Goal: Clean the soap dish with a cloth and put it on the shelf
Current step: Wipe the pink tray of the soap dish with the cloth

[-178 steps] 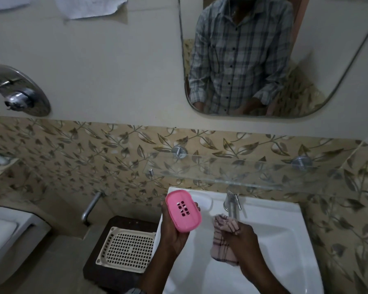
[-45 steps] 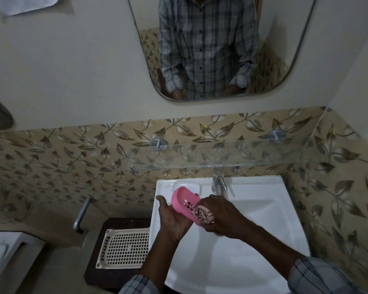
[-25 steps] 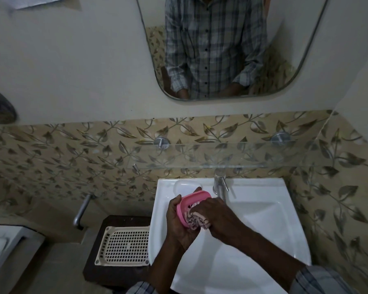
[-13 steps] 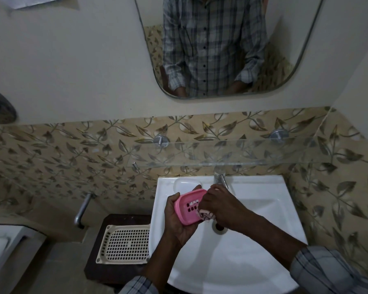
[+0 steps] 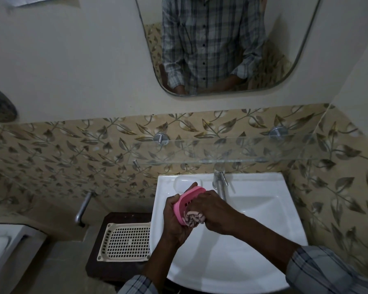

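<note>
Head camera, looking down over a white glossy sink (image 5: 263, 211) with a squared rim and a rounded front edge; above its bowl both hands meet around the soap dish (image 5: 183, 203). The dish is a pink oval of smooth plastic with a raised rim and short drain slots in its face. It is tilted on edge, clear of the basin. The left hand (image 5: 173, 222) cradles it from behind, its fingers wrapped round the back and one fingertip showing over the top rim. The right hand (image 5: 216, 211) has its fingers curled tight round a bunched cloth (image 5: 194, 218), a soft, crumpled fabric checked in pink and dark lines. It presses the cloth against the lower part of the dish's slotted face. A chrome tap (image 5: 219, 184) stands at the back of the sink, and a shallow moulded soap recess (image 5: 180, 181) lies to its left. Above it a clear glass shelf (image 5: 221, 152) hangs on two round metal brackets against leaf-patterned tiles. To the left of the sink a cream plastic tray (image 5: 125, 240) with a grid of small holes lies flat on a dark wooden stand (image 5: 119, 217). A rounded mirror (image 5: 285, 60) reflects a checked shirt.
</note>
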